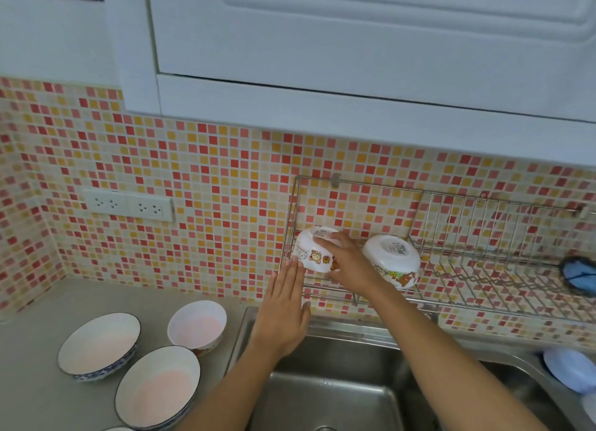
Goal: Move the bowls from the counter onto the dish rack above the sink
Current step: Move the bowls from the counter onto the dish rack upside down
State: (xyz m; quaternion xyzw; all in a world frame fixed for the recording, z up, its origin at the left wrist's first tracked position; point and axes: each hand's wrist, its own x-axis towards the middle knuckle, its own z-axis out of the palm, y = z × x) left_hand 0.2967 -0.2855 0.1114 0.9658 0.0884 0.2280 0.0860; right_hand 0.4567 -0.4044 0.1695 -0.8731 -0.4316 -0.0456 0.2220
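Observation:
A wire dish rack (451,269) hangs on the tiled wall above the sink (322,388). Two white cartoon-printed bowls sit upside down at its left end. My right hand (346,263) grips the left bowl (314,251) from its right side. My left hand (285,308) is flat, fingers together, its fingertips against that bowl's lower left edge. The second bowl (395,259) rests just right of my right hand. On the counter at lower left stand three upright bowls: a blue-rimmed one (98,345), a larger one (158,387) in front, and a small white one (196,324).
A blue scrubber (579,277) lies at the rack's right end. A pale blue dish (569,367) sits at the sink's right edge. A double wall socket (129,206) is on the tiles. White cupboards (354,43) hang overhead. Another rim (117,428) shows at the bottom edge.

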